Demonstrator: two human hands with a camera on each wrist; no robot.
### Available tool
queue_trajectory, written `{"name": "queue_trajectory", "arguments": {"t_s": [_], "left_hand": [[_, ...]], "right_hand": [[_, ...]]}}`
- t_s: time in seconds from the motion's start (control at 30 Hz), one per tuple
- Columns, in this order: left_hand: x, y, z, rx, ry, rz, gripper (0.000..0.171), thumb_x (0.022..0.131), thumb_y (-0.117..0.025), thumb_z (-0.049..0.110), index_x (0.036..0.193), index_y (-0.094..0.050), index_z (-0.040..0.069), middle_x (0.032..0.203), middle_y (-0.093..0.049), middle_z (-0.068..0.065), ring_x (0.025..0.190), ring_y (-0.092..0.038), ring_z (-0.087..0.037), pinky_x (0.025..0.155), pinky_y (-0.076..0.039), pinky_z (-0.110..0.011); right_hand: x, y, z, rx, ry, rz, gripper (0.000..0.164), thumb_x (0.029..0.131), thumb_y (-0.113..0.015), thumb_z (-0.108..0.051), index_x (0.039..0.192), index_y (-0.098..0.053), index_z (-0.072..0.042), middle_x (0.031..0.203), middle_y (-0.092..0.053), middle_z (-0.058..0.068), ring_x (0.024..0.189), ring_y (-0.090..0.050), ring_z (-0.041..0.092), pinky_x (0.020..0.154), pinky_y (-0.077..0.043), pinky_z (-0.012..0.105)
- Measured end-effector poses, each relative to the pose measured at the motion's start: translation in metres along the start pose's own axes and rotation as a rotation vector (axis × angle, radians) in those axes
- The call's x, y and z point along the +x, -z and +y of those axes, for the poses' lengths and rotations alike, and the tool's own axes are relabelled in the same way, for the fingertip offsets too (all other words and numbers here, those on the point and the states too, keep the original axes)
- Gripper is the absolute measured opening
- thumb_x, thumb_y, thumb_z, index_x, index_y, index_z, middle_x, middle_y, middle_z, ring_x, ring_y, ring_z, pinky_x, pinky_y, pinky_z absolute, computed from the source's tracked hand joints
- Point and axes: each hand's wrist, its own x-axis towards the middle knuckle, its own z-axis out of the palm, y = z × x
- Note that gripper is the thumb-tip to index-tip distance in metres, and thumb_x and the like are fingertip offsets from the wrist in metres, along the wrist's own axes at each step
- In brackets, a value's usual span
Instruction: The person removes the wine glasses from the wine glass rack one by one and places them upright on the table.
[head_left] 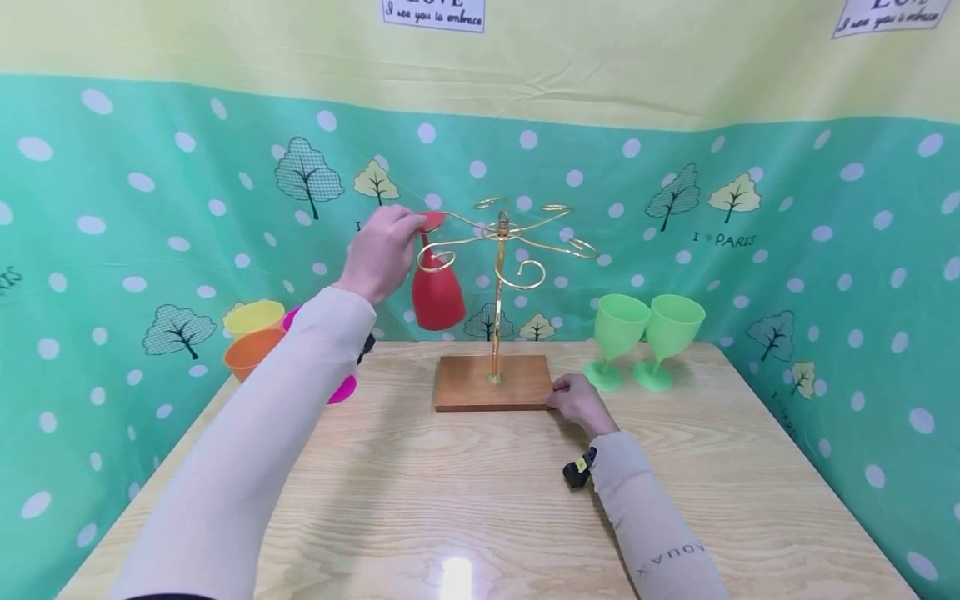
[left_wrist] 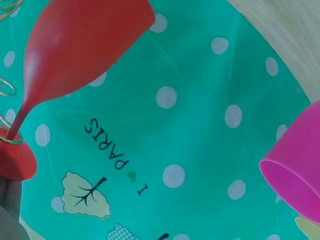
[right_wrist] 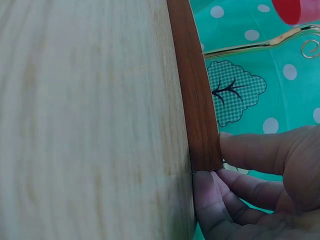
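A red plastic goblet (head_left: 437,296) hangs bowl-down at the left side of a gold wire glass rack (head_left: 498,308). My left hand (head_left: 381,250) pinches its round foot (left_wrist: 19,159) from the left. The stem passes through a curled loop (left_wrist: 15,140) of the rack, with the foot right above the loop. At the rack's wooden base (head_left: 480,387), my right hand (head_left: 581,404) grips the front right corner, thumb (right_wrist: 252,150) on the top edge and fingers against the end. Every other loop that shows carries no goblet.
Two green goblets (head_left: 621,325) stand upright at the right, behind my right hand. At the left are yellow (head_left: 255,318), orange (head_left: 251,354) and magenta (left_wrist: 295,160) goblets, partly covered by my left arm. A dotted teal curtain (head_left: 247,208) closes off the wooden table's (head_left: 420,500) back and sides.
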Motion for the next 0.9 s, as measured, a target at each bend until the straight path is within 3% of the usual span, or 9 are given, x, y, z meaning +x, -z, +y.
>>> {"name": "queue_trajectory", "arguments": {"t_s": [0.3, 0.53, 0.73, 0.9], "left_hand": [[0.009, -0.005, 0.002, 0.034, 0.061, -0.028, 0.020, 0.095, -0.056, 0.005, 0.109, -0.069, 0.003, 0.099, -0.065, -0.013, 0.094, -0.058, -0.028, 0.083, -0.053, -0.038], [0.024, -0.012, 0.005, 0.037, 0.104, -0.042, 0.020, 0.095, -0.055, 0.005, 0.108, -0.070, 0.002, 0.097, -0.065, -0.013, 0.093, -0.059, -0.027, 0.084, -0.052, -0.036], [0.033, -0.012, 0.010, -0.004, 0.146, -0.046, 0.023, 0.094, -0.058, 0.007, 0.115, -0.069, 0.008, 0.100, -0.069, -0.011, 0.093, -0.063, -0.026, 0.088, -0.053, -0.036], [0.034, -0.013, 0.012, -0.044, 0.151, -0.039, 0.020, 0.094, -0.060, 0.007, 0.110, -0.070, 0.009, 0.098, -0.070, -0.011, 0.091, -0.064, -0.025, 0.086, -0.054, -0.035]], "right_hand": [[0.001, 0.001, 0.003, 0.009, -0.011, 0.003, 0.032, 0.086, -0.065, -0.009, 0.115, -0.060, 0.003, 0.111, -0.060, 0.019, 0.097, -0.056, 0.030, 0.078, -0.051, 0.038], [0.000, 0.002, 0.005, 0.012, -0.011, 0.002, 0.033, 0.087, -0.064, -0.009, 0.116, -0.059, 0.003, 0.112, -0.060, 0.020, 0.097, -0.057, 0.030, 0.078, -0.051, 0.039], [0.002, 0.001, 0.004, 0.033, -0.026, -0.005, 0.033, 0.087, -0.064, -0.011, 0.118, -0.058, 0.002, 0.114, -0.059, 0.018, 0.098, -0.056, 0.029, 0.079, -0.050, 0.039], [0.003, 0.000, 0.004, 0.036, -0.023, -0.002, 0.032, 0.087, -0.064, -0.012, 0.116, -0.059, 0.001, 0.112, -0.059, 0.017, 0.096, -0.055, 0.028, 0.077, -0.049, 0.038]]}}
